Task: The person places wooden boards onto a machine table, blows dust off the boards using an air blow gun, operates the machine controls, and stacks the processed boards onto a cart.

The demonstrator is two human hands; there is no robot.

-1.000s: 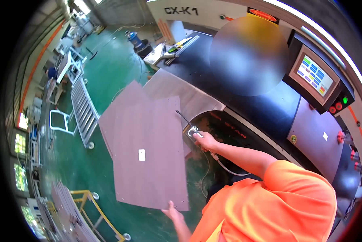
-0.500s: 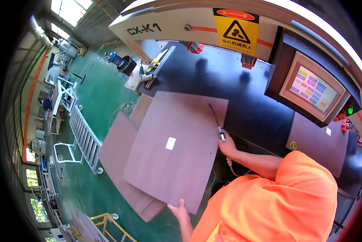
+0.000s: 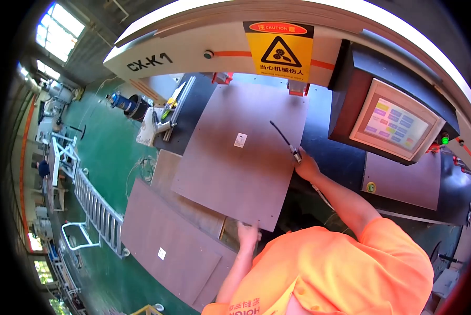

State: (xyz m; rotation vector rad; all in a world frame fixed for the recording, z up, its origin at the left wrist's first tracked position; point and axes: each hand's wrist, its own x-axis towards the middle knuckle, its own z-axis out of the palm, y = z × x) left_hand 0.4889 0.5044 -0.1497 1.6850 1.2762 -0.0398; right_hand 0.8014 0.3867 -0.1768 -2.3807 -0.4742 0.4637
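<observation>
A brown panel [image 3: 230, 168] with a small white label lies partly on the black machine table [image 3: 319, 126], its near end overhanging the edge. My left hand [image 3: 248, 234] is closed on the panel's near edge, with the fingers underneath and partly hidden. At the panel's right edge, my right hand [image 3: 306, 167] is wrapped round an air gun [image 3: 296, 155], whose thin black nozzle points over the panel. A hose runs back from the gun along my forearm. More brown panels [image 3: 180, 236] are stacked below and to the left, the top one with a white label.
The machine beam [image 3: 188, 60] with a caution sign crosses above the table. A control screen [image 3: 395, 123] hangs at the right, above another brown panel [image 3: 403, 181]. Tools lie at the table's left end. A roller conveyor [image 3: 96, 205] stands on the green floor [image 3: 101, 136].
The held panel has moved up and away from the stack onto the table, its far end now under the beam. Both hands have moved along with it, and the view has shifted.
</observation>
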